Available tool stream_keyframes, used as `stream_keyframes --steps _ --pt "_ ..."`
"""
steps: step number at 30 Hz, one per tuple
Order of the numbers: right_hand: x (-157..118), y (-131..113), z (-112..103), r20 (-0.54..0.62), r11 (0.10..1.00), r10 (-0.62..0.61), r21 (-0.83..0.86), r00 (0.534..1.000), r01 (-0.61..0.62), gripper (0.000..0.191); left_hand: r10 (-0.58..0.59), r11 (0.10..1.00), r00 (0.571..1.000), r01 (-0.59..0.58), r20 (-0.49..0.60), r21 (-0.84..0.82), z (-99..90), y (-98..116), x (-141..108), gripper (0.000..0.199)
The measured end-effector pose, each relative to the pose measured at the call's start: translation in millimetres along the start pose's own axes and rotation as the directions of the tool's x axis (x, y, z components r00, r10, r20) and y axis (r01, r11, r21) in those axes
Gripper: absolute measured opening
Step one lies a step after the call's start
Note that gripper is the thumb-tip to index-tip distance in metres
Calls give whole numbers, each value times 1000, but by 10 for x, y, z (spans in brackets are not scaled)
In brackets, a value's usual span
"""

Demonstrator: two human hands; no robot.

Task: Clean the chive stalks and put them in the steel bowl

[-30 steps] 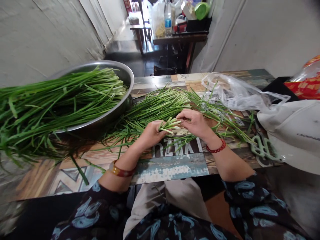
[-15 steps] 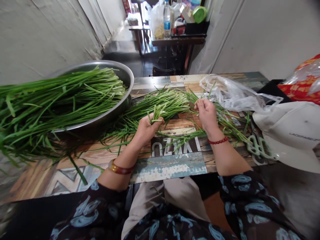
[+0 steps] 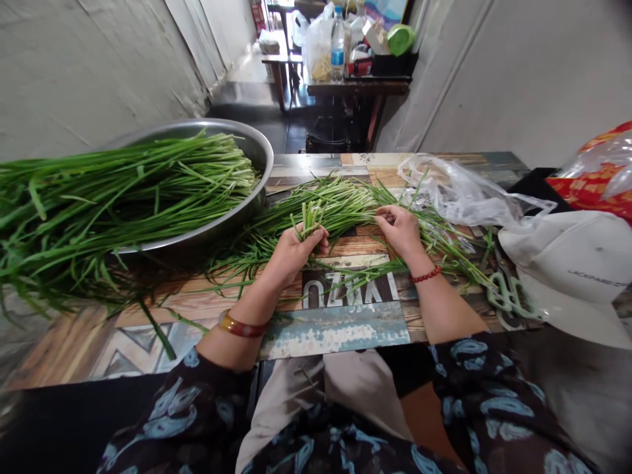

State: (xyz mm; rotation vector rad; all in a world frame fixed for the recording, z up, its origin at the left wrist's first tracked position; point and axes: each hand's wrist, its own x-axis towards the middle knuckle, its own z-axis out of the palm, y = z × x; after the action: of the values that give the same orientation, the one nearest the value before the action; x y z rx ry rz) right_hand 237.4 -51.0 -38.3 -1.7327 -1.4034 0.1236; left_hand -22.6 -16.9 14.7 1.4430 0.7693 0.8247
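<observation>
A small bunch of green garlic chives is gripped in my left hand, pale cut ends pointing up. My right hand has its thumb and forefinger pinched at the pale ends of the chive pile; the fingertips partly hide what they grip. That pile lies across the table behind both hands, its leaves trailing left. On the left, a wide metal basin holds a large heap of garlic chives, with leaves hanging over its rim.
To the right of my right hand lie loose stalks and a crumpled clear plastic bag. Green-handled scissors rest beside a white cap. A red-and-clear package is at the far right. Behind stands another table with a water bottle.
My right hand has moved left and slightly down to the ends of the chive pile. My left hand still holds its bunch, now tilted a little more upright. The camera view has shifted slightly.
</observation>
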Motion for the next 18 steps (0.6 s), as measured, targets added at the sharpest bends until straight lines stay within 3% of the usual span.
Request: stream_keyframes --steps 7,12,15,18 --pt "4 -51 -10 6 997 25 74 1000 -25 16 -3 998 1000 4 -10 67 -14 -40 10 25" --pt "15 -114 -102 -130 981 65 189 989 -40 25 2 998 1000 -2 -14 67 -10 -25 4 24" --pt "17 -142 -136 -197 918 167 389 966 -79 29 2 999 1000 -1 -28 53 -7 -26 5 25" --pt "16 -175 -131 -142 809 261 573 955 -136 35 7 1000 998 -5 -61 20 5 -21 5 27"
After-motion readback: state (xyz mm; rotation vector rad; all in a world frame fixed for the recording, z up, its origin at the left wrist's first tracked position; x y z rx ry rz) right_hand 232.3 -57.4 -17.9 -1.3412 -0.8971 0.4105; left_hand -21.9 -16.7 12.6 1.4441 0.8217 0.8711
